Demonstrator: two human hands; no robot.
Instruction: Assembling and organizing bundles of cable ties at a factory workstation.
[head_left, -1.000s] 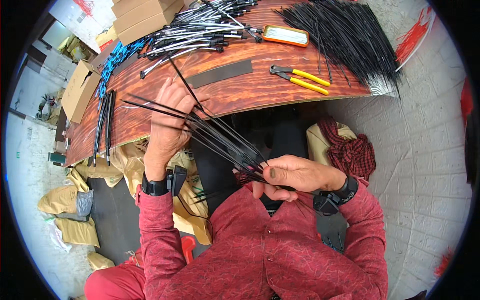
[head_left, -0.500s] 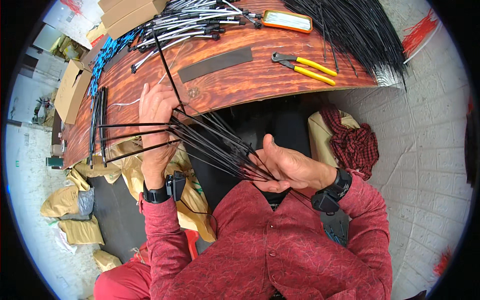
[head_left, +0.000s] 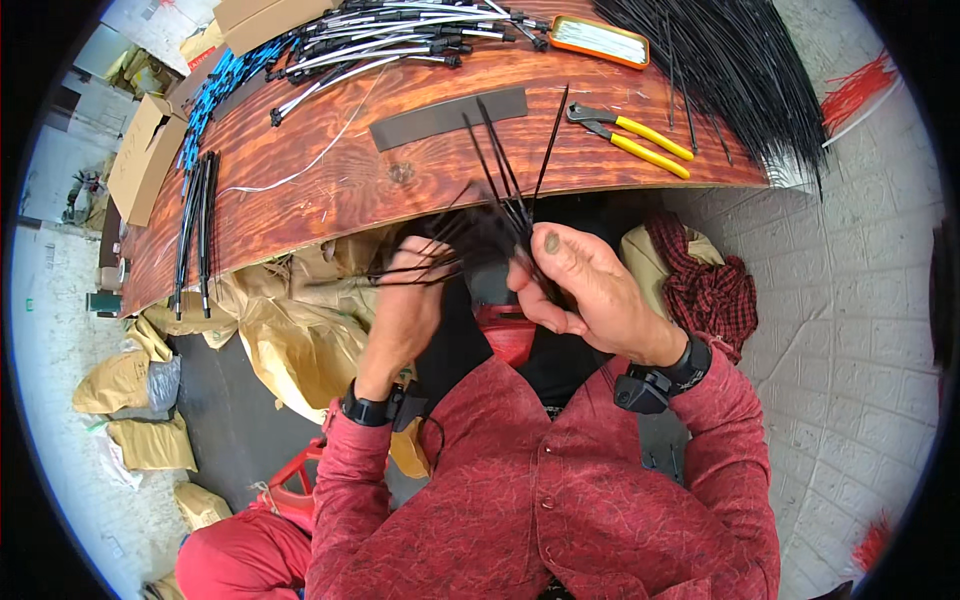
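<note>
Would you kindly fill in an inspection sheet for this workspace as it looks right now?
Surface: wooden bench, curved front edge.
Job's things: black ties fanned between both hands.
Clutter: yellow-handled pliers, orange tin, grey strip, cardboard boxes.
Grips: left hand closed on some ties; right hand pinches the bunch.
Cables: white and black leads at the bench back; black bundle at left; loose black pile at right.
Surroundings: tan sacks, red checked cloth, pale brick floor.

Single head-worn fisheye, looking steeply down, close over lap and workbench (head_left: 300,205)
</note>
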